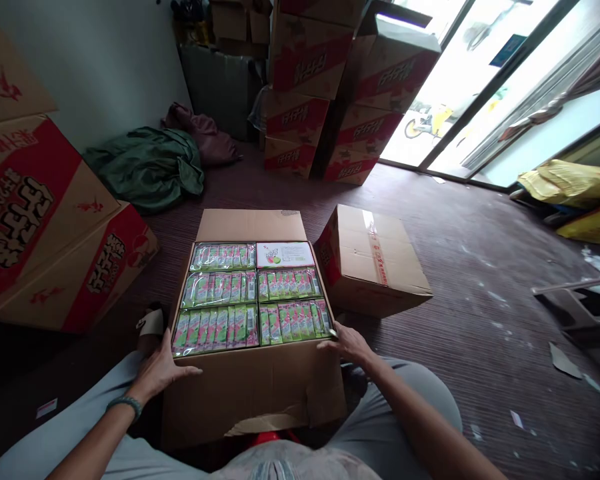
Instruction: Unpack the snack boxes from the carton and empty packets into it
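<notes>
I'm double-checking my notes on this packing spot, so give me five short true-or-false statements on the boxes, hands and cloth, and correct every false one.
1. The open box sits between the person's legs. True.
2. Both hands are buried among the wrapped packs. False: the left hand and right hand are at the box's near corners.
3. A dark band circles the left wrist. True.
4. The taped carton stands left of the open box. False: it stands to the right.
5. The green cloth is draped over the taped carton. False: it lies on the floor near the wall.
</notes>
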`<state>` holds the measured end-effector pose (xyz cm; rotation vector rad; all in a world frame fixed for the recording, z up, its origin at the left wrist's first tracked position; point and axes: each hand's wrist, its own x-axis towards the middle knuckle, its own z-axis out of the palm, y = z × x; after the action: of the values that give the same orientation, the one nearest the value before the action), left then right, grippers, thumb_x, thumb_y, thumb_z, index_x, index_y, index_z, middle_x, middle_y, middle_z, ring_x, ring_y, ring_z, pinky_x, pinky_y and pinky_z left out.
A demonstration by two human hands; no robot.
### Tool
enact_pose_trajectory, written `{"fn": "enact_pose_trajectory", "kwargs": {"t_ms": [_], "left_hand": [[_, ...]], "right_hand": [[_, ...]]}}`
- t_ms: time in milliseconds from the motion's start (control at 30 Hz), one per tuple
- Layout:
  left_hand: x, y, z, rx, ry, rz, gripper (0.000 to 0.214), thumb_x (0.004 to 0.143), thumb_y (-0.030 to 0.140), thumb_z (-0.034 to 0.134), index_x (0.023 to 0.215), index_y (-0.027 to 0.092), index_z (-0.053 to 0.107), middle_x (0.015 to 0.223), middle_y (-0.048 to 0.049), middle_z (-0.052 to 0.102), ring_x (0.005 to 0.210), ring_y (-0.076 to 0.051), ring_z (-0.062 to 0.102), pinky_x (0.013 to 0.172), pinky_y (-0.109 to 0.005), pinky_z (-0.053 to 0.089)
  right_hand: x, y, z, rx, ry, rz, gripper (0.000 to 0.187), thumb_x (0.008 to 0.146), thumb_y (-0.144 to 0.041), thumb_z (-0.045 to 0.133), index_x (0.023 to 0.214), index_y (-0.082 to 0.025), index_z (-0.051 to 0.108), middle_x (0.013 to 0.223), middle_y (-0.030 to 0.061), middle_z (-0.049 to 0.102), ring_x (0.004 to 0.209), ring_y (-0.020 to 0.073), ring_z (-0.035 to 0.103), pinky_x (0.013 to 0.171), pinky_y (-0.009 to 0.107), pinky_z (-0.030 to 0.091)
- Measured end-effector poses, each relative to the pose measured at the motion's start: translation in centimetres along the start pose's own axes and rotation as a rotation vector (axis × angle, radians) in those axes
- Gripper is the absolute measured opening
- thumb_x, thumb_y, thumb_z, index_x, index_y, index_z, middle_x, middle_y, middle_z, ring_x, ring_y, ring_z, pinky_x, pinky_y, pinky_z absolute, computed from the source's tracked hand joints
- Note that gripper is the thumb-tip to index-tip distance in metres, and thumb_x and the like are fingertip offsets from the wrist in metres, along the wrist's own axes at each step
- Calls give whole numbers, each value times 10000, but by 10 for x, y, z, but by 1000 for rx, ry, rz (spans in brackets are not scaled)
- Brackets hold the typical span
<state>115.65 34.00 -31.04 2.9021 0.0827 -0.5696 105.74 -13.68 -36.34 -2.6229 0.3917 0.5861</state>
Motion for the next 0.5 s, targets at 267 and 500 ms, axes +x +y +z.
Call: {"fn": "enact_pose_trajectory", "kwargs": {"t_ms": [267,500], "left_hand": [[-3,11,1,171,-29,1,1425,511,675,699,1459,-82,-50,1401,-377,376,1304,-450,428,1003,-431,400],[-5,22,-7,173,-18,-48,1260,563,679,669,1433,-36,102,1177,-302,588,1099,-433,599,895,-431,455]], "right_hand": [[4,-14,7,-130,52,-54,831,492,-589,842,1067,-66,549,989,180,680,997,329,658,829,344,491],[7,-11,16,-109,112,-12,746,561,-617,805,1030,-105,532,955,142,688,939,315,675,764,321,489]]}}
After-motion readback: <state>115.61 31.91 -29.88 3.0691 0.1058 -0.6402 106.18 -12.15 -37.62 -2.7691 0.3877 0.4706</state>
